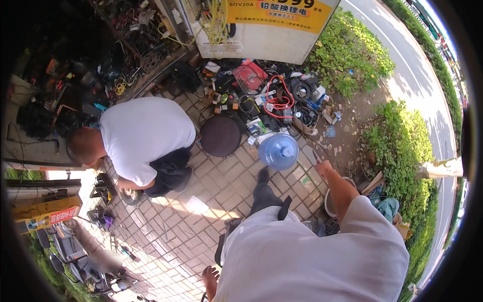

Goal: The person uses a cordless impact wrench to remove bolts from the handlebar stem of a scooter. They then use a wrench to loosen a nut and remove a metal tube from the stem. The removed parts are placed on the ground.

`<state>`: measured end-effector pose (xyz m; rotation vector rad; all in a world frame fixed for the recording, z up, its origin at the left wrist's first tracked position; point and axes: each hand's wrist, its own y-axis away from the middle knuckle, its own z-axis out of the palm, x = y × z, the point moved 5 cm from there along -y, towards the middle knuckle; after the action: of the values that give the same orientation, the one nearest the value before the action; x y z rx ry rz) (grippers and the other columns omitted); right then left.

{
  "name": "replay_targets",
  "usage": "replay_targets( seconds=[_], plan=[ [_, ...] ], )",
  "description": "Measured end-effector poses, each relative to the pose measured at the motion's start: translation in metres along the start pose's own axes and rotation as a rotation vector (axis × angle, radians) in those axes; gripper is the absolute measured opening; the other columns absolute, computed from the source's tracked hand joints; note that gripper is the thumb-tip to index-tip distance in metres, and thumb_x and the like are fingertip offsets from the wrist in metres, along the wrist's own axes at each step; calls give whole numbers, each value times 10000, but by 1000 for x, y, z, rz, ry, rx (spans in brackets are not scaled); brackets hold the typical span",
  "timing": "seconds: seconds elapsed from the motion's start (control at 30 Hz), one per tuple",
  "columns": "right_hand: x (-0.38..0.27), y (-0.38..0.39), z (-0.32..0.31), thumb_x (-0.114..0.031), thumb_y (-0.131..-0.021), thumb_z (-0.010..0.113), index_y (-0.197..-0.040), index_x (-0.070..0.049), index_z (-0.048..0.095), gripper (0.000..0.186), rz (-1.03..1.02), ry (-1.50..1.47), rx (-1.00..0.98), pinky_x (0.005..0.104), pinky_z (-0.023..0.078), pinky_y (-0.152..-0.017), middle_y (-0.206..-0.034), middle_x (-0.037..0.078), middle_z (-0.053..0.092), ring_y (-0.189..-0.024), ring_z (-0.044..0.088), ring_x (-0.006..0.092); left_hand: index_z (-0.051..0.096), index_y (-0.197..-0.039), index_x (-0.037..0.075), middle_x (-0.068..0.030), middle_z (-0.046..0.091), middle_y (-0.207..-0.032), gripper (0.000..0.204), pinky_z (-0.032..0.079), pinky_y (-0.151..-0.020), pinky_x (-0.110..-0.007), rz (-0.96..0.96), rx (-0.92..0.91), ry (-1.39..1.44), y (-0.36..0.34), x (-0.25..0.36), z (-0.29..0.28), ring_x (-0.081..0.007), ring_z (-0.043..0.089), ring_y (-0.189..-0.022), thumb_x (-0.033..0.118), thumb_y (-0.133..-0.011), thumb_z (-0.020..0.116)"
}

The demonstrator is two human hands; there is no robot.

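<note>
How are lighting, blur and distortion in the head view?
Head view: sun washes out the pale grey road, bent along the fisheye rim; the dark cluttered interior, upper left, sinks into shadow; a soft blur sits near the grey scooter, lower left.

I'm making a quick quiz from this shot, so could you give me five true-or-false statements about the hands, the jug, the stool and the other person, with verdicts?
1. The jug is blue. True.
2. The stool is square. False: the stool is round.
3. The right hand is nearer the jug than the left hand is. True.
4. The other person is standing up straight. False: the other person is crouched and bent forward.
5. The left hand is gripping the jug. False: it is well apart from it, near the lower edge of the picture.
</note>
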<state>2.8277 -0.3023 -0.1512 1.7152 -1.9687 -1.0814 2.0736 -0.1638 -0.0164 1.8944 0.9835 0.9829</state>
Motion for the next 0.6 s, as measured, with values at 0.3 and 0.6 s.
replay_targets(
  seconds=[0.3, 0.6],
  plan=[
    [15, 154, 131, -163, -862, 569, -746, 8, 527, 212, -28, 220, -311, 393, 266, -353, -493, 99, 395, -361, 363, 214, 597, -1133, 44, -74, 665, -913, 297, 476, -582, -311, -138, 27, 527, -96, -220, -57, -151, 624, -693, 214, -891, 578],
    [-174, 328, 297, -203, -853, 651, -731, -25, 607, 220, -470, 829, -483, 424, 400, -449, -611, 68, 541, -467, 491, 208, 637, -1078, 2, -78, 667, -867, 275, 506, -609, -293, 71, 340, 888, -122, -216, -122, -166, 626, -687, 205, -902, 577]
  ],
)
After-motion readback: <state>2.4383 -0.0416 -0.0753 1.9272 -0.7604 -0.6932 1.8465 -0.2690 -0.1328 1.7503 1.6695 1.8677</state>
